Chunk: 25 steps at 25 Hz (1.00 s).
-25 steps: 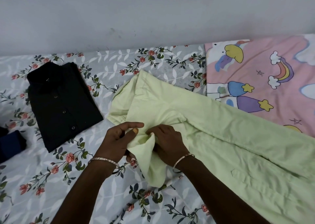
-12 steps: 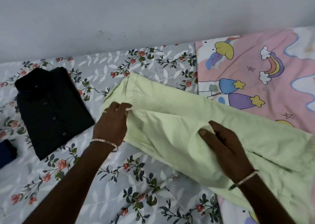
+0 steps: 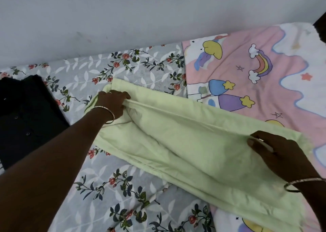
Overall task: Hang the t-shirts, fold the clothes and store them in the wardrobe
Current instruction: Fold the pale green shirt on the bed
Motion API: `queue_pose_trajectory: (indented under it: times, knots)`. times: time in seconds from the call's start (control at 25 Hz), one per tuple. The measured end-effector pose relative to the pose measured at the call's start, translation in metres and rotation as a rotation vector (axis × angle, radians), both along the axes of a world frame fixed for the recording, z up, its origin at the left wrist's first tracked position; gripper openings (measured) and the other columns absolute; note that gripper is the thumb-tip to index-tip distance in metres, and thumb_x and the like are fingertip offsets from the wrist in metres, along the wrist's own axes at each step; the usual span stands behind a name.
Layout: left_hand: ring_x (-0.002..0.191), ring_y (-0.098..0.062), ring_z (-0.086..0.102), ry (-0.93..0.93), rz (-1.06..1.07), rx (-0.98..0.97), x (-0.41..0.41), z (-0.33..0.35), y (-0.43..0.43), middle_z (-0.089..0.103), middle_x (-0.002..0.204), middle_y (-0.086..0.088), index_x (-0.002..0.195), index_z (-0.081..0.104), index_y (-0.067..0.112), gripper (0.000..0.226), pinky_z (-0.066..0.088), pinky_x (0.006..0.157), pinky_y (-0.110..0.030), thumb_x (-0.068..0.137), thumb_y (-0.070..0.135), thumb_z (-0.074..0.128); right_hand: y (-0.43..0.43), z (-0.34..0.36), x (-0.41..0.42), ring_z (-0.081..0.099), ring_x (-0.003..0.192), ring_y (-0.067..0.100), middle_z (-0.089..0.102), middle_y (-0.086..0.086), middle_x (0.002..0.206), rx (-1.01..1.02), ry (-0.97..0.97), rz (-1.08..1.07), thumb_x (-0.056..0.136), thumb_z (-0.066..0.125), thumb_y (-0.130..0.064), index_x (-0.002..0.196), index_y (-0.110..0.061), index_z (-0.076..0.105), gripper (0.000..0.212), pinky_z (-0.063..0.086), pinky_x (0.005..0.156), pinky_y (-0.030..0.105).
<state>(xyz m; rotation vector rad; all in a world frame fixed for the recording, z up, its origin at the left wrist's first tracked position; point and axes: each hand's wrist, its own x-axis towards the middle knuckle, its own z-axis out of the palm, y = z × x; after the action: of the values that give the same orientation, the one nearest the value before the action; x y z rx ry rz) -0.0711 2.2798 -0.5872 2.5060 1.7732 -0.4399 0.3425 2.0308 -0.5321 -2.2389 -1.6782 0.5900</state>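
A pale green garment [image 3: 185, 143] lies stretched across the bed from upper left to lower right, folded lengthwise. My left hand [image 3: 111, 104] grips a fold of it near its upper left end, fingers curled into the cloth. My right hand [image 3: 275, 154] pinches the garment's upper edge far to the right, thumb on top. A folded black buttoned shirt [image 3: 26, 118] lies on the bed to the left, apart from both hands.
The bed carries a grey floral sheet [image 3: 105, 187]. A pink cartoon-print cover [image 3: 255, 73] lies at the right, partly under the green garment. A plain wall [image 3: 141, 11] runs along the bed's far side.
My hands, together at the garment's bunched end a second ago, have spread apart. The right hand has slid far right along the edge, and the cloth is now pulled out long.
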Motion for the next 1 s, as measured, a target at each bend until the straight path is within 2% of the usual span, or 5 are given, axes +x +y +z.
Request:
queue_pose_trajectory:
  times: [0.2, 0.32, 0.52, 0.72, 1.0]
  knots:
    - [0.12, -0.025, 0.052, 0.043, 0.045, 0.049, 0.012, -0.01, 0.02, 0.063, 0.121, 0.002, 0.127, 0.05, 0.029, 0.049, 0.021, 0.109, -0.046, 0.083, 0.008, 0.055, 0.014, -0.018, 0.024, 0.06, 0.074, 0.033, 0.056, -0.007, 0.064, -0.066, -0.148, -0.035, 0.091, 0.031, -0.074, 0.071, -0.023, 0.053, 0.06, 0.049, 0.064, 0.041]
    - [0.125, -0.026, 0.048, 0.037, 0.127, 0.008, 0.019, -0.016, 0.031, 0.061, 0.127, 0.0, 0.131, 0.046, 0.031, 0.052, 0.01, 0.114, -0.048, 0.085, 0.007, 0.051, 0.027, -0.019, 0.031, 0.062, 0.085, 0.039, 0.066, 0.007, 0.078, -0.07, -0.225, -0.102, 0.09, 0.045, -0.063, 0.074, -0.019, 0.054, 0.048, 0.047, 0.064, 0.04]
    - [0.123, -0.035, 0.05, 0.047, 0.194, 0.043, 0.031, -0.023, 0.034, 0.055, 0.132, -0.011, 0.139, 0.041, 0.025, 0.059, 0.024, 0.108, -0.054, 0.084, 0.007, 0.054, 0.041, -0.04, 0.048, 0.061, 0.077, 0.038, 0.064, 0.005, 0.072, -0.064, -0.239, -0.118, 0.087, 0.04, -0.079, 0.069, -0.019, 0.055, 0.064, 0.034, 0.057, 0.034]
    - [0.118, -0.037, 0.051, -0.266, 0.221, 0.412, 0.077, -0.022, -0.024, 0.049, 0.136, -0.014, 0.131, 0.05, 0.016, 0.064, 0.032, 0.101, -0.051, 0.069, -0.001, 0.055, 0.02, -0.053, 0.081, 0.053, 0.057, 0.019, 0.049, -0.004, 0.05, -0.13, 0.029, -0.144, 0.072, 0.036, -0.085, 0.057, -0.017, 0.049, 0.071, 0.037, 0.056, 0.033]
    - [0.1, -0.031, 0.054, -0.663, 0.384, 0.357, 0.115, -0.034, -0.149, 0.052, 0.116, -0.009, 0.122, 0.051, 0.011, 0.051, 0.043, 0.084, -0.048, 0.072, 0.013, 0.061, 0.006, -0.068, 0.108, 0.057, 0.064, 0.029, 0.058, -0.001, 0.06, -0.019, -0.128, -0.177, 0.077, 0.044, -0.08, 0.07, -0.024, 0.055, 0.058, 0.041, 0.06, 0.035]
